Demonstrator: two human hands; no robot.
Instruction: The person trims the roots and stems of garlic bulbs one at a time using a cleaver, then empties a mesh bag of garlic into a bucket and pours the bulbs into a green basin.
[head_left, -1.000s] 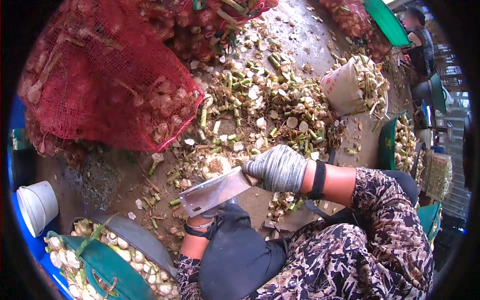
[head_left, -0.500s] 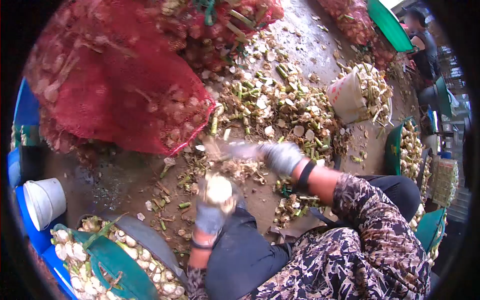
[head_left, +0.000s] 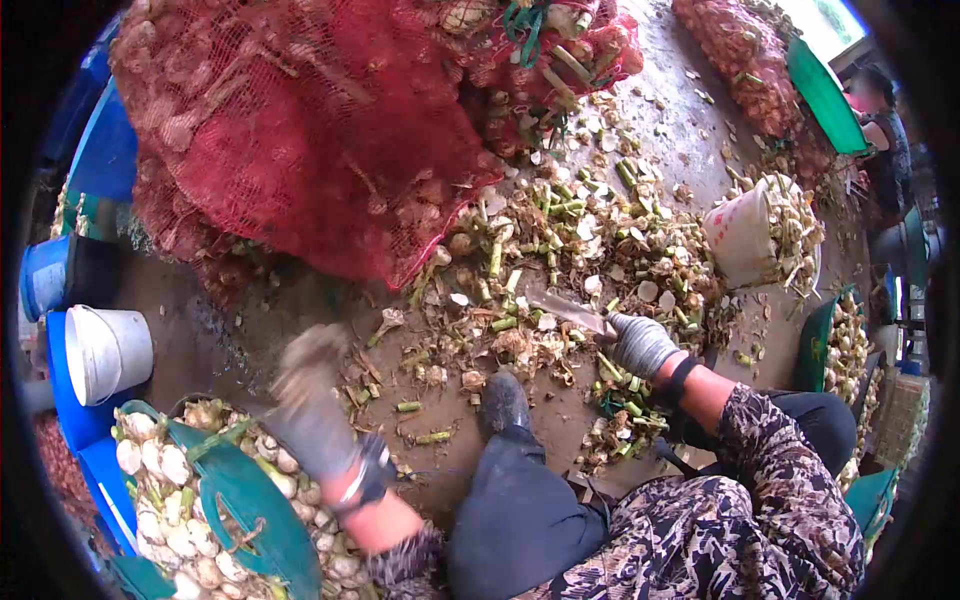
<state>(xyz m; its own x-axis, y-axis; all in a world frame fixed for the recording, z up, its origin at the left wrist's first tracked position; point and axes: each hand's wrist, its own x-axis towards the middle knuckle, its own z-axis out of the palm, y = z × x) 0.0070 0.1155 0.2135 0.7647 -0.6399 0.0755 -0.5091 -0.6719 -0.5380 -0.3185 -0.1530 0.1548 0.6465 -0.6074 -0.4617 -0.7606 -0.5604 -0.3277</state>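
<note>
My right hand (head_left: pixel 642 346), in a grey work glove, is closed round the handle of a knife (head_left: pixel 570 312). Its broad blade points left above the trimmings on the floor. My left hand (head_left: pixel 312 425), also gloved, is smeared by motion beside the green tub (head_left: pixel 255 505) of garlic bulbs (head_left: pixel 170 500). A brownish blur covers its fingers, so whether a bulb is in them cannot be made out. Cut stalks and root ends (head_left: pixel 600 235) lie heaped beyond the knife.
A large red mesh sack (head_left: pixel 330 150) of garlic fills the upper left. Left of me stand a white bucket (head_left: pixel 110 350) and blue tubs (head_left: pixel 75 385). A white pail (head_left: pixel 740 235) brims with stalks at right, near more garlic tubs (head_left: pixel 815 340). Another person (head_left: pixel 885 140) sits at far right.
My left hand, which held a garlic bulb with a white cut face, has swung left toward the tub. The knife, blurred before, is now nearly still. The whole view has shifted.
</note>
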